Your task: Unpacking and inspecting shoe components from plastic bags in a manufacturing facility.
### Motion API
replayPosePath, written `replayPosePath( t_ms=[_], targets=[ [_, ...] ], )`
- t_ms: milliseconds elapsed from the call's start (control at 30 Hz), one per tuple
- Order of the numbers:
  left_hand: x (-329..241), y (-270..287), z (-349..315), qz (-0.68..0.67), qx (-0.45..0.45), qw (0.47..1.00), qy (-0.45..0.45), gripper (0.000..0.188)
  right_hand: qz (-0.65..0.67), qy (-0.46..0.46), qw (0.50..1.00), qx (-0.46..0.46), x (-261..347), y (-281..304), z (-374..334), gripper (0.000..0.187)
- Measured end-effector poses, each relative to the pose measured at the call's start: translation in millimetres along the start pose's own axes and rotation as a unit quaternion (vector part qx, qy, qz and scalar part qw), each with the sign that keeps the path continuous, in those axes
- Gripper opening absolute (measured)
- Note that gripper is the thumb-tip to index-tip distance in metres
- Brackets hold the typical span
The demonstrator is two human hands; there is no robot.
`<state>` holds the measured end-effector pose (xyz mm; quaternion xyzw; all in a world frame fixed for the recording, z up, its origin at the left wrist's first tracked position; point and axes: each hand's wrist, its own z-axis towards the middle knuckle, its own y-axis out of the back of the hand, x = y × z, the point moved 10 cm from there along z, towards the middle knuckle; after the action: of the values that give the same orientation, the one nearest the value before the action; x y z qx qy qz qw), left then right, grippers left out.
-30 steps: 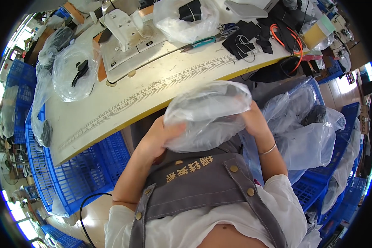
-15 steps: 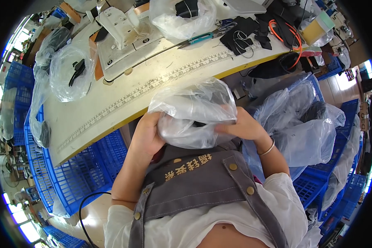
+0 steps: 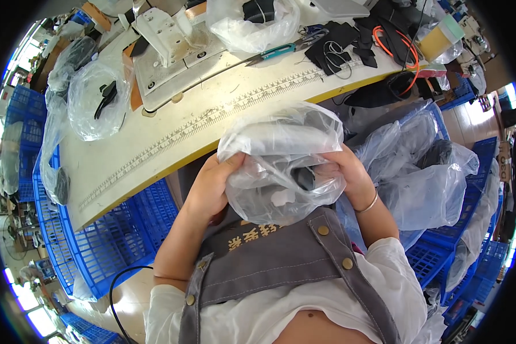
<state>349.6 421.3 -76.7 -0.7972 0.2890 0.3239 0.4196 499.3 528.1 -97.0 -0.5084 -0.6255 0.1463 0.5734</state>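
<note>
Between my hands, in front of my apron, is a clear plastic bag (image 3: pixel 258 200) with its mouth spread apart. A dark shape shows through the opening on its right side; its kind I cannot make out. My left hand (image 3: pixel 215 180) pinches the left edge of the bag, thumb on top of the film. At the right edge, my right hand (image 3: pixel 350 172) grips the bag, its fingers partly behind or inside the plastic. The bag hangs just off the near edge of the worktable (image 3: pixel 120 155).
A sewing machine (image 3: pixel 172 63), teal-handled scissors (image 3: pixel 278 51), dark fabric scraps (image 3: pixel 332 49) and another plastic bag (image 3: pixel 229 28) lie on the table. Blue crates (image 3: pixel 106 241) stand below left. Plastic bags (image 3: pixel 418 195) fill a crate to the right. An orange cord (image 3: pixel 410 43) hangs at the far right.
The bag's mouth has been pulled wider and its lower part now hangs nearer to me. My right hand has moved from the bag's front to its right edge; the left has shifted slightly right.
</note>
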Motion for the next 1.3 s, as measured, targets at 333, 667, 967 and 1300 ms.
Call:
replayPosePath(
  t_ms=[333,667,967,1300],
  targets=[
    [16.7,-5.9,2.3,0.081,0.04,0.993,0.069,0.035,0.194,0.066,0.948,-0.243,0.2,18.4,-5.8,0.017],
    [-61.3,-72.3,-56.8,0.402,0.109,0.833,-0.364,0.081,0.201,0.004,0.973,-0.11,-17.3,-40.5,12.7,0.021],
    [-28.9,-37.1,-30.0,0.257,0.091,0.949,-0.162,0.043,0.073,0.057,0.994,-0.062,-8.5,-65.8,13.0,0.041],
    [-77.4,-57.9,-58.3,0.494,0.074,0.785,-0.367,0.055,-0.606,0.4,0.617,-0.304,140.4,-9.6,-71.0,0.032]
  ],
)
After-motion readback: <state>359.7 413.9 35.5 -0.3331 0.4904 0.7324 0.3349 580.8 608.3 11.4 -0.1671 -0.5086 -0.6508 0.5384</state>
